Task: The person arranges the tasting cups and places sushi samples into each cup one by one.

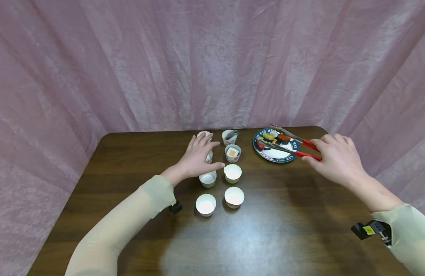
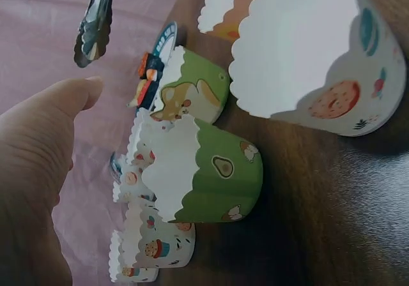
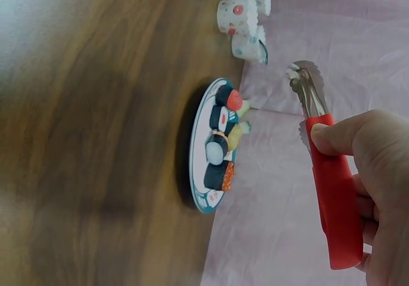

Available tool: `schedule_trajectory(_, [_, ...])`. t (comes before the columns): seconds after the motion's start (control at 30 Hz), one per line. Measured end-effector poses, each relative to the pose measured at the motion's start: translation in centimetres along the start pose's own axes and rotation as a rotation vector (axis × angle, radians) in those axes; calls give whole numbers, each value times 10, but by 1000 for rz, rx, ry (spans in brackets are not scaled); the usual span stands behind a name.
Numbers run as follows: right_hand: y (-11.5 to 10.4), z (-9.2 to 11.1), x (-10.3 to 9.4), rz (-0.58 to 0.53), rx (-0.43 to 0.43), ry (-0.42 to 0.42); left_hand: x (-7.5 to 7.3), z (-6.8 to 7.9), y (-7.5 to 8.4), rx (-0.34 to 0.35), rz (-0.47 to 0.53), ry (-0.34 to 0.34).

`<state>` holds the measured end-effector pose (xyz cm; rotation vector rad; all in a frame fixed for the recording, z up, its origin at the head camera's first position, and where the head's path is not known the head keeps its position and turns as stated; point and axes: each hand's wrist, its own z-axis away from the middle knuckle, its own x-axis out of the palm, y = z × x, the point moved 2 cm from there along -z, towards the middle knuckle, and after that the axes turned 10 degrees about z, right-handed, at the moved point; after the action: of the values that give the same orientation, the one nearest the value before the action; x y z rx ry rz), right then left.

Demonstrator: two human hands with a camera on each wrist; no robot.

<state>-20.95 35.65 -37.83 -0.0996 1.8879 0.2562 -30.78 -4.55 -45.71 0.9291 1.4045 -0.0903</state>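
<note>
My right hand (image 1: pixel 340 159) grips the red handles of metal tongs (image 3: pixel 337 196), whose arms stand spread above the plate with nothing pinched between their tips. Under them, a round plate (image 1: pixel 278 160) with a dark blue lettered rim bears several toy-like sushi pieces (image 3: pixel 216 149). My left hand (image 1: pixel 200 155), fingers spread and holding nothing, hovers over the left row of paper baking cups, partly hiding some. One right-row cup (image 1: pixel 232 160) contains a white piece with a yellow square (image 1: pixel 232 153). Behind it, another cup (image 1: pixel 229 141) contains a dark, silvery piece (image 1: pixel 231 134).
Nearer me are white-lined cups, including a green one with an avocado print (image 2: pixel 223 168) and one with a cookie print (image 2: pixel 335 101). All stand on a brown wooden table (image 1: pixel 136 161). A pink curtain (image 1: pixel 212 69) hangs right behind the table's far edge.
</note>
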Motion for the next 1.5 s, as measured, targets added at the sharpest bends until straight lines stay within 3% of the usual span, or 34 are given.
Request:
schedule_trajectory(0.37, [10,12,2,-1,7,14,6,15,11,27,-10,-14])
schedule_trajectory(0.7, [17,22,5,-3,25,16,17,18,18,45,-55,-2])
schedule_trajectory(1.5, [20,40,19,-11,9,-17,37,0,26,17,-144,-101])
